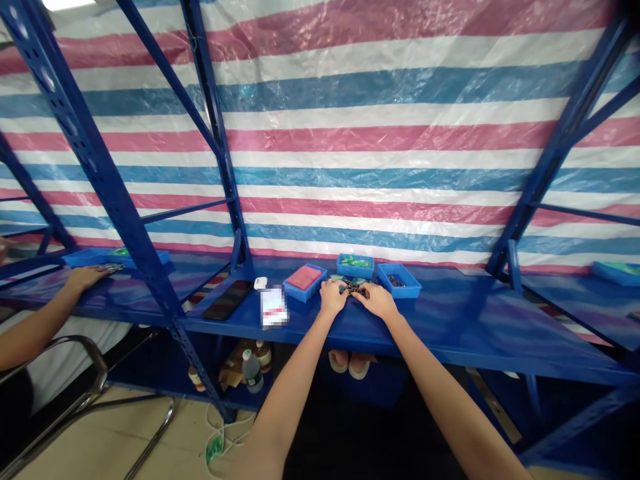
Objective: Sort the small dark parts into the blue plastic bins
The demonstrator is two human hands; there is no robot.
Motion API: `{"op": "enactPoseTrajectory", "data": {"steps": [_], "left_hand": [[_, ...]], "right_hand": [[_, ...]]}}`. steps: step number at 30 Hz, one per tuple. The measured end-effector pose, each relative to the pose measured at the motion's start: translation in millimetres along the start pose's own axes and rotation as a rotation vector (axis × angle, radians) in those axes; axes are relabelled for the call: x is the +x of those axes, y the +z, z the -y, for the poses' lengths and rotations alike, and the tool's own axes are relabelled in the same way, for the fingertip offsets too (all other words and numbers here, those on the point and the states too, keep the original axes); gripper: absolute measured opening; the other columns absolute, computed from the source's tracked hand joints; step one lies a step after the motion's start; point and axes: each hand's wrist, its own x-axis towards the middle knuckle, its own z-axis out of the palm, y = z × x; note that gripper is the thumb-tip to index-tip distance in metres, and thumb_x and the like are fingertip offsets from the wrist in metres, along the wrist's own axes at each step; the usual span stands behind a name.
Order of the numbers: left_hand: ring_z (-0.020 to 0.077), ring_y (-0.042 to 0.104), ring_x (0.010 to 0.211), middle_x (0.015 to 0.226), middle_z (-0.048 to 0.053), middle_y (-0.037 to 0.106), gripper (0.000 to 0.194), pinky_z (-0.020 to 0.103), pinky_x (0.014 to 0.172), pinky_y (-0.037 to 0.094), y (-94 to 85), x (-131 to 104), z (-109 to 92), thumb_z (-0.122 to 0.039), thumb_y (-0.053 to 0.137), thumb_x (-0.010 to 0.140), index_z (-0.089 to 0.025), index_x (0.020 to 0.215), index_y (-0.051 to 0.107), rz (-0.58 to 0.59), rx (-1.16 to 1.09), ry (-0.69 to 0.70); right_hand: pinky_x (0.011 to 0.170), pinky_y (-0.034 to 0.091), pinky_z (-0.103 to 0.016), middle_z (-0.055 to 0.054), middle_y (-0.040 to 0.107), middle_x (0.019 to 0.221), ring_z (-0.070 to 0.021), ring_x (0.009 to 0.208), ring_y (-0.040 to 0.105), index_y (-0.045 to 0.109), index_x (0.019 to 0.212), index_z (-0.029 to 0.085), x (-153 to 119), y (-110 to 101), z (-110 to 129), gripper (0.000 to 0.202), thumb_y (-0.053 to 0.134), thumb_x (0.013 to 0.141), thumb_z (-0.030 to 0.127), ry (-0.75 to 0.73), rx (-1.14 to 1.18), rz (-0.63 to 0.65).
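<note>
The left hand (333,297) and right hand (376,299) meet over a cluster of small dark pieces (353,287) on the bench (450,317), between its front and back edges. Fingers of both touch the cluster; whether either grip is clenched on 1 piece or only resting there, I cannot tell.

3 blue trays stand around the hands, probably so each sort stays apart and within easy reach: the left tray (300,294) bears a pink block (305,276), the back tray (355,272) holds green items (355,262) near the back edge, and the right tray (406,293) holds small parts (397,281).

A phone (228,300) lies towards the left end — likely parked clear of the handling. The card (274,307) is pixelated, and the bottle's (252,371) label is unreadable.
</note>
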Motion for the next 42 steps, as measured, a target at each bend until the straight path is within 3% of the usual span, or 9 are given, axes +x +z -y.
{"op": "enactPoseTrajectory", "data": {"steps": [4,8,15,18,20,24,28,35,42], "left_hand": [[0.0275,0.047,0.118,0.12,0.004,0.063,0.022,0.042,0.098,0.04,-1.7,-5,-5,-0.039,0.062,0.088,-0.031,0.107,0.07,0.017,0.093,0.016],[0.0285,0.045,0.119,0.124,0.005,0.06,0.03,0.044,0.098,0.039,-2.5,-8,-9,-0.044,0.061,0.088,-0.031,0.115,0.066,0.005,0.162,0.06],[0.0266,0.046,0.121,0.131,0.01,0.057,0.032,0.04,0.102,0.039,-3.9,-9,-12,-0.032,0.045,0.096,-0.022,0.117,0.067,-0.065,0.281,0.059],[0.028,0.046,0.124,0.134,0.011,0.056,0.038,0.042,0.103,0.04,-1.4,-9,-10,-0.035,0.043,0.096,-0.022,0.126,0.063,-0.026,0.312,0.041],[0.0292,0.041,0.132,0.144,0.011,0.05,0.045,0.044,0.106,0.038,1.6,-10,-9,-0.041,0.04,0.097,-0.024,0.135,0.056,0.012,0.331,0.078],[0.03,0.022,0.148,0.159,0.009,0.033,0.058,0.049,0.118,0.025,7.4,-8,-9,-0.049,0.026,0.099,-0.023,0.148,0.043,0.121,0.359,0.104],[0.0319,0.013,0.152,0.163,0.008,0.025,0.066,0.051,0.122,0.015,7.3,-8,-9,-0.056,0.024,0.097,-0.023,0.153,0.036,0.196,0.347,0.083],[0.0312,0.012,0.152,0.164,0.006,0.022,0.069,0.049,0.122,0.016,4.5,-6,-9,-0.06,0.027,0.094,-0.026,0.153,0.034,0.203,0.331,0.059],[0.0303,0.014,0.151,0.163,0.004,0.025,0.068,0.051,0.122,0.015,4.3,5,-17,-0.06,0.027,0.093,-0.029,0.153,0.034,0.262,0.358,0.024]], "right_hand": [[0.067,0.042,-0.027,-0.003,0.068,0.081,-0.0178,0.076,0.062,0.069,0.096,0.02,4,1,-1,0.018,0.059,0.091,0.034,-0.016,0.025,0.076],[0.073,0.044,-0.028,-0.004,0.066,0.087,-0.0182,0.08,0.061,0.066,0.092,0.019,4,3,-5,0.014,0.054,0.092,0.025,-0.001,0.038,0.043],[0.1,0.042,-0.041,-0.017,0.06,0.126,-0.0291,0.119,0.051,0.061,0.123,0.015,13,5,2,0.036,0.038,0.1,0.028,-0.127,-0.15,-0.197],[0.108,0.034,-0.052,-0.017,0.042,0.151,-0.0342,0.137,0.036,0.053,0.138,0.017,28,13,5,0.045,0.037,0.1,0.034,-0.161,-0.232,-0.178],[0.107,0.035,-0.056,-0.015,0.035,0.156,-0.0357,0.141,0.03,0.049,0.143,0.02,36,19,4,0.048,0.038,0.1,0.038,-0.136,-0.235,-0.114],[0.105,0.043,-0.049,-0.013,0.038,0.155,-0.0321,0.143,0.028,0.042,0.149,0.019,43,28,-3,0.054,0.034,0.1,0.039,-0.083,-0.153,-0.043],[0.111,0.039,-0.044,-0.014,0.04,0.152,-0.0295,0.141,0.03,0.039,0.15,0.011,43,30,-11,0.057,0.03,0.099,0.034,-0.099,-0.113,-0.083],[0.112,0.032,-0.052,-0.022,0.045,0.142,-0.0369,0.133,0.035,0.043,0.147,0.008,49,38,-18,0.062,0.034,0.098,0.044,-0.082,-0.176,-0.161],[0.108,0.036,-0.048,-0.019,0.053,0.13,-0.0329,0.123,0.042,0.052,0.139,0.01,48,37,-22,0.053,0.032,0.1,0.039,-0.13,-0.107,-0.158]]}}
